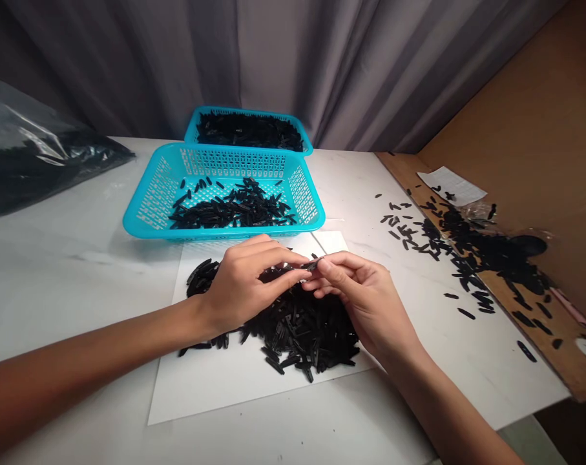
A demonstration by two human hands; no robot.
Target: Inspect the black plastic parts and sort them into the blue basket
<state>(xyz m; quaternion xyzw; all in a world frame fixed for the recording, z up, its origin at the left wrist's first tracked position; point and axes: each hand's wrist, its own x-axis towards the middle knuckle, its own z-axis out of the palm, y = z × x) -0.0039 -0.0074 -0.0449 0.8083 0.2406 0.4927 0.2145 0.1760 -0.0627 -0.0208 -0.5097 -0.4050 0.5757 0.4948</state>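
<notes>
So you've got one slim black clip-like piece up between both hands, right above the loose pile of black pieces on the white sheet. Your right hand has it pinched between thumb and forefinger, other fingers curled underneath, and your left hand closes thumb and fingertip on the other end. Looks to me like you're at the handle-one-piece-at-a-time step, though your fingers hide too much to tell what you're doing to it. Imo the next move calls for a light, steady fingertip pinch, since the piece is tiny and a slip drops it straight into the pile. The front blue basket sits just past the sheet on the desk, partly filled with similar pieces, with a fuller rear blue basket behind it. More scattered black pieces lie off to your right.
</notes>
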